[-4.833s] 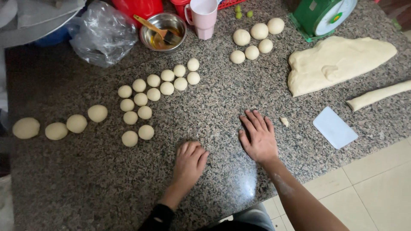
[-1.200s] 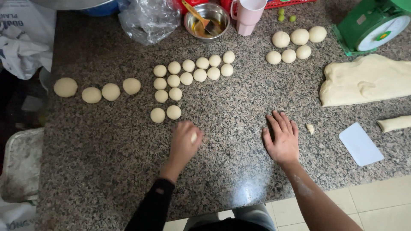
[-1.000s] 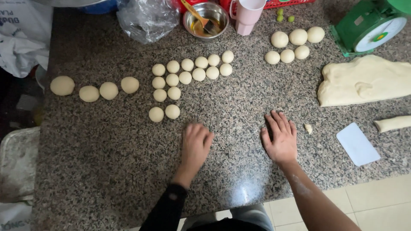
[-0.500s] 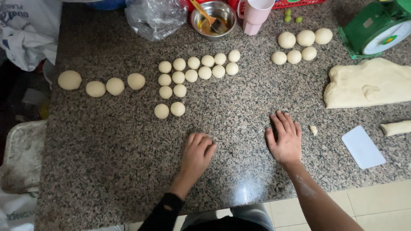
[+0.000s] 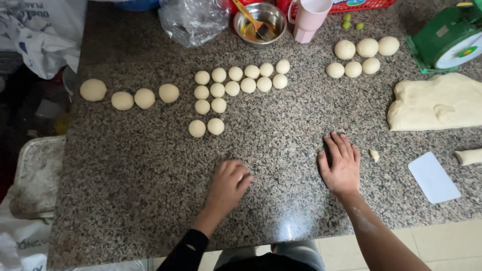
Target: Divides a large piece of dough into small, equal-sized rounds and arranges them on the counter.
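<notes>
My left hand (image 5: 228, 184) rests cupped on the granite counter (image 5: 140, 175), fingers curled down over a small dough ball that is hidden under the palm. Flat on the counter to its right lies my right hand (image 5: 342, 163), fingers stretched forward and nothing visible in it. A tiny dough scrap (image 5: 374, 155) sits just right of its fingertips. Several small dough balls (image 5: 217, 91) are lined up in rows beyond my left hand, the nearest pair (image 5: 206, 127) about a hand's length away.
Bigger dough balls (image 5: 144, 98) stand at the left and more dough balls (image 5: 364, 55) at the back right. A flat dough slab (image 5: 437, 103), white scraper (image 5: 433, 176), green scale (image 5: 449, 35), steel bowl with brush (image 5: 259, 22), pink cup (image 5: 309, 17) and plastic bag (image 5: 193, 20) line the edges.
My left hand, which had a small dough ball at its fingers near the rows, has drawn back toward the front edge and cupped down. My right hand has stayed flat.
</notes>
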